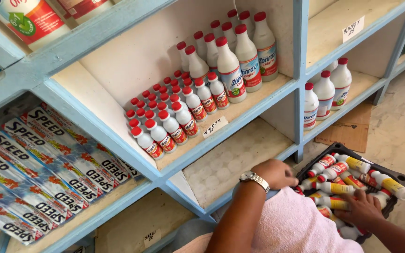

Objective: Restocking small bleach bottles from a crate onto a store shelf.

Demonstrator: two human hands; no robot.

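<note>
My left hand [276, 173], with a metal wristwatch, is curled at the left rim of a black crate [392, 175] on the floor. Whether it holds anything is hidden. My right hand [362, 208] lies inside the crate, its fingers closed around a yellow-labelled bottle [336, 202]. The crate holds several small white bottles with red caps [348, 163], lying on their sides with red or yellow labels. A pink cloth [296, 225] covers my lap below both hands.
The blue-framed shelf above holds rows of small red-capped bottles [174, 126] and taller ones [230, 70]. More tall bottles [325, 91] stand in the right compartment. Blue packets [48, 159] fill the left one. The bare lower compartment [240, 154] faces my left hand. Flat cardboard [348, 131] lies on the floor.
</note>
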